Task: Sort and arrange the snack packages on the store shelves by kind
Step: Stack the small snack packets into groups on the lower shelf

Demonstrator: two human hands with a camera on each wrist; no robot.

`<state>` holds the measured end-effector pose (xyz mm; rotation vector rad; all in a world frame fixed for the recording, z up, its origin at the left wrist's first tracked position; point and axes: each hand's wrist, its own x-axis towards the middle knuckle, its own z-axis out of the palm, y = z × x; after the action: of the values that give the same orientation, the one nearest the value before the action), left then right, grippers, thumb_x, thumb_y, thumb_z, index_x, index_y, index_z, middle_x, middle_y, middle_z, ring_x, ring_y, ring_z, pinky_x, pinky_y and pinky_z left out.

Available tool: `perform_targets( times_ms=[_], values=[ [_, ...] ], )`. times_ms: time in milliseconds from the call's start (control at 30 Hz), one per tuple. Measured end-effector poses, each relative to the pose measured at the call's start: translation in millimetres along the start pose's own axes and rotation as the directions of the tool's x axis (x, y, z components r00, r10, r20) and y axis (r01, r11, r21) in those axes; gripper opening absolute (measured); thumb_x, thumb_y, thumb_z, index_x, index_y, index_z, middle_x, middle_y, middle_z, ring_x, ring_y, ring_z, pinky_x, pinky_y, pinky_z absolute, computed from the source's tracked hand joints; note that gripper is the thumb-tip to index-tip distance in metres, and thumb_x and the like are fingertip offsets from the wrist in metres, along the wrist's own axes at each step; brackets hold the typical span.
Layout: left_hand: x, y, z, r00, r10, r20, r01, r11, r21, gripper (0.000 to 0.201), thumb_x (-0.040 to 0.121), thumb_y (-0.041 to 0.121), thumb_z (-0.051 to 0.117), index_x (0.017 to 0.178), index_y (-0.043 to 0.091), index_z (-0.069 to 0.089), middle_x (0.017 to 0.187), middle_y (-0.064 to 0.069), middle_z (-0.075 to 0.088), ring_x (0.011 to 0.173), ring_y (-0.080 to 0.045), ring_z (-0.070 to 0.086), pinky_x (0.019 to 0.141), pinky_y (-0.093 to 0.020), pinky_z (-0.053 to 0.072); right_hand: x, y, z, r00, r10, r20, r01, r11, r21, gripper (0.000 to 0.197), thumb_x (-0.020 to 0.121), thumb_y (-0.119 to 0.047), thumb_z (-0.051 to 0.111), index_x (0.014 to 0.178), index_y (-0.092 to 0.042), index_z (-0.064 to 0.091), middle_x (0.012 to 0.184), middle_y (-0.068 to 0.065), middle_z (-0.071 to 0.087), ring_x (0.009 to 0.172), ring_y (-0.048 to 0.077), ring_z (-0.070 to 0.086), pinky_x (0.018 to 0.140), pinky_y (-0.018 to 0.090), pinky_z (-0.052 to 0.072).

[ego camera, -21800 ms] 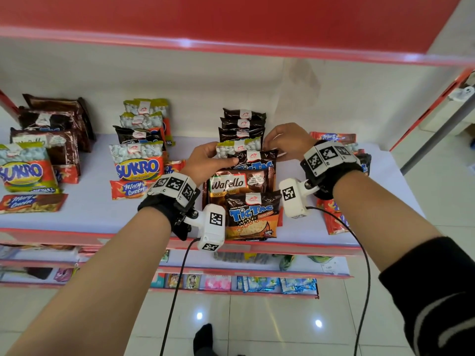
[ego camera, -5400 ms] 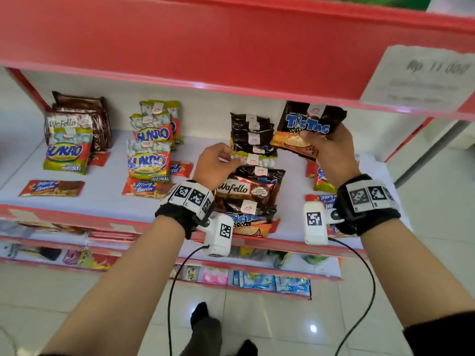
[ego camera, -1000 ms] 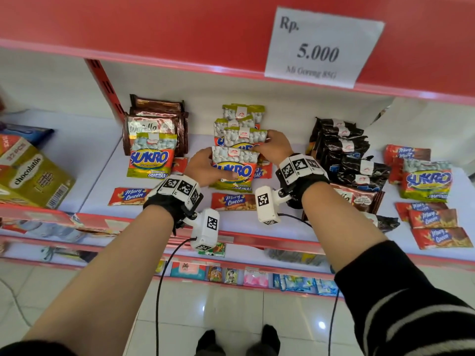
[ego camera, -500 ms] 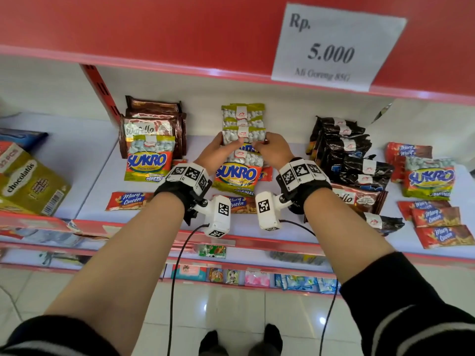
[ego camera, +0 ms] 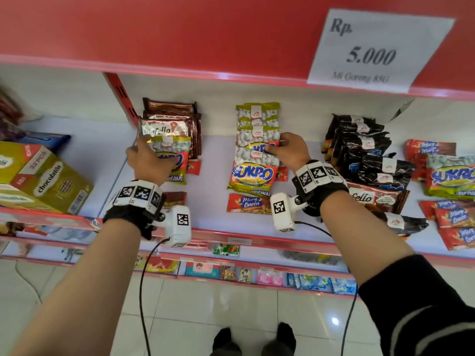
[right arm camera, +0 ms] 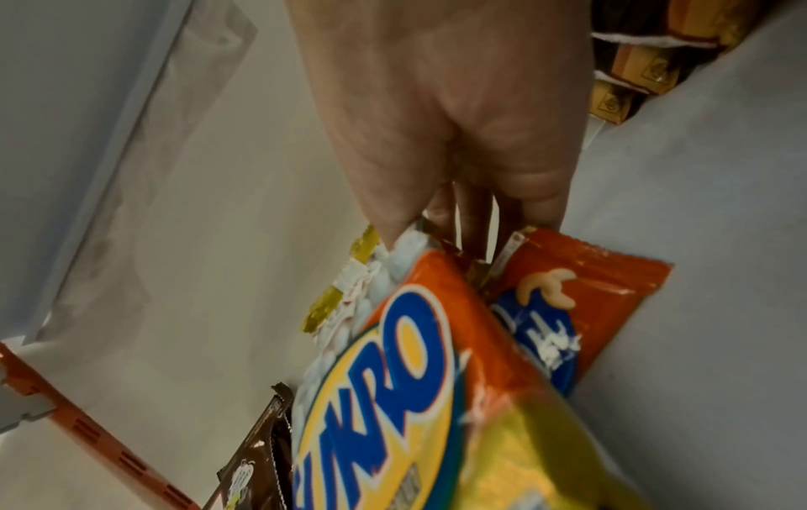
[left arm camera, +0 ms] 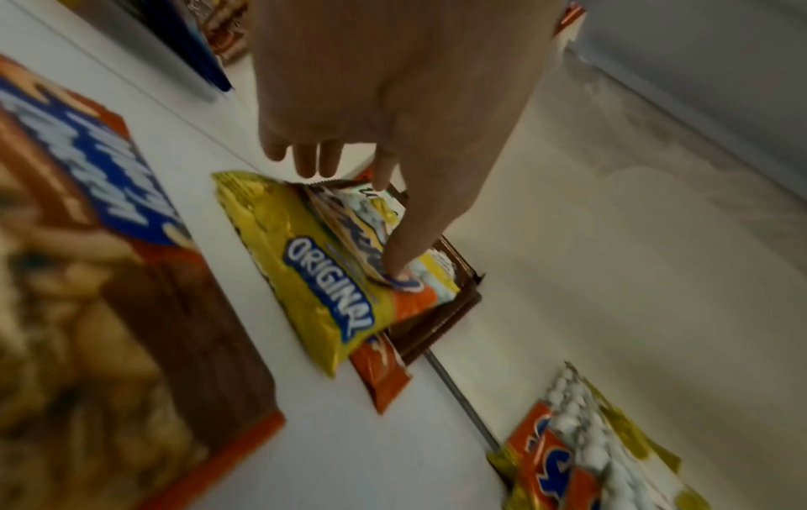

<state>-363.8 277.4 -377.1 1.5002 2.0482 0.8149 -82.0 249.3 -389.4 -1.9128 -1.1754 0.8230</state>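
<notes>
Several Sukro bags point(ego camera: 253, 173) lie overlapped in a column at the shelf's middle. My right hand point(ego camera: 280, 145) grips a bag in that column at its right edge, thumb on its front point(right arm camera: 436, 221), fingers behind it. Another Sukro bag point(ego camera: 177, 160) lies on the brown Wafello stack point(ego camera: 169, 119) at the left. My left hand point(ego camera: 144, 150) is over it, its thumb touching the bag's face point(left arm camera: 314, 276) and its straight fingers reaching past the top edge. Black Tic Tac bags point(ego camera: 365, 145) are stacked to the right.
Red Mary Queen packs point(ego camera: 248, 203) lie near the front edge, with more at the far right beside a further Sukro bag point(ego camera: 449, 178). A Wafello pack point(ego camera: 372, 199) sits under my right wrist. A Chocolatos box point(ego camera: 43, 176) stands left. The red upper shelf point(ego camera: 180, 34) hangs low overhead.
My left hand has left the middle Sukro column and moved left onto the Sukro bag on the Wafello stack. My right hand stays on the column.
</notes>
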Motion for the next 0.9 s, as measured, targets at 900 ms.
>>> perform_targets(
  times_ms=[900],
  values=[
    [10.6,44.2,2.5,0.941,0.338,-0.024,-0.304,0.808,-0.505,0.033,0.075,0.007,0.071,0.103,0.011,0.056,0.104,-0.011,0.065,0.093,-0.018,0.061,0.080,-0.024,0.050,-46.0,22.6,-4.2,0.996,0.087,0.036,-0.093,0.968,0.233,0.047,0.064,-0.006,0.085,0.094,-0.013,0.050,0.082,-0.008,0.059,0.078,0.006,0.060,0.071,0.024,0.053]
  ],
)
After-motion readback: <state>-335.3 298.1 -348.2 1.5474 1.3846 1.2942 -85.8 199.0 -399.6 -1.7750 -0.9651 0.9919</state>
